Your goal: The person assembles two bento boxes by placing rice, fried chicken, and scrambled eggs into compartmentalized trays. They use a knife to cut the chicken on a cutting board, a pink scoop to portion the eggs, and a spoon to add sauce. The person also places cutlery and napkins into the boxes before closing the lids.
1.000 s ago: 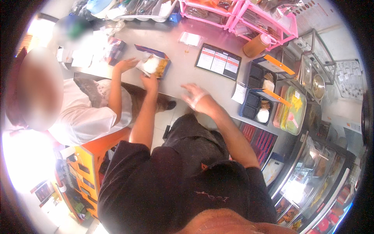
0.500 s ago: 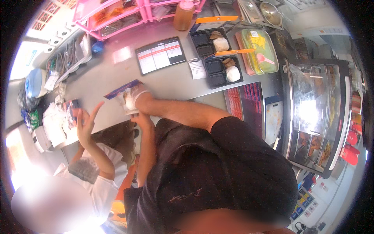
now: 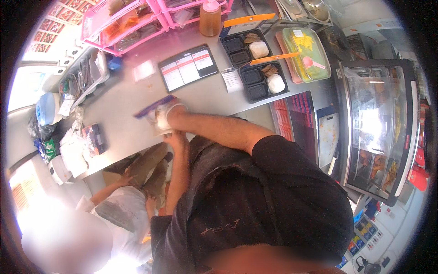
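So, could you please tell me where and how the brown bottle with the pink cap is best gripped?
I'd grip the brown bottle around its mid-body, from the near side: it stands upright, looks roughly cylindrical, and its near face is uncovered, while the pink rack stands behind it.

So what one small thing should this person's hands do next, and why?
Perhaps steady the open box with the left hand: that hand is at its near side, the box sits close to the front edge of the metal counter, and the right hand, over the open top, could nudge it.
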Motion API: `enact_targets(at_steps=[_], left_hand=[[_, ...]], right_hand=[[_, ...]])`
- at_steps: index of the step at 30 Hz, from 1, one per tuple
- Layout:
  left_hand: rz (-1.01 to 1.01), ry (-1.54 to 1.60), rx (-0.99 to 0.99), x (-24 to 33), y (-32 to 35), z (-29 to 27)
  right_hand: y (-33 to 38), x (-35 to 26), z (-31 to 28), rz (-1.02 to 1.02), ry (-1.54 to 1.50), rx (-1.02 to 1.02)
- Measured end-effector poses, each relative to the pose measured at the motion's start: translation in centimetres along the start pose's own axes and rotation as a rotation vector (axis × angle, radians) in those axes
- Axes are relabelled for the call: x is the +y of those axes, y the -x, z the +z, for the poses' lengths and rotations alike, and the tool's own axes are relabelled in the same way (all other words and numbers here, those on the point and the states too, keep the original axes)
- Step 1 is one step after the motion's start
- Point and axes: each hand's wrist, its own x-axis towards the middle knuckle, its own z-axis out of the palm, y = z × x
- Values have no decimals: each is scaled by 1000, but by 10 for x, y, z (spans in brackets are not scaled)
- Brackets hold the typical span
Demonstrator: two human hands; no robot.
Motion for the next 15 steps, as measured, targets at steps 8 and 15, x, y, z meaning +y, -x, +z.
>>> enact_targets(at_steps=[8, 15], left_hand=[[4, 59, -111, -6, -2, 3], [45, 112, -218, -11, 4, 9]], right_hand=[[12, -3, -16, 55, 40, -48], [8, 9, -9, 7, -16, -98]])
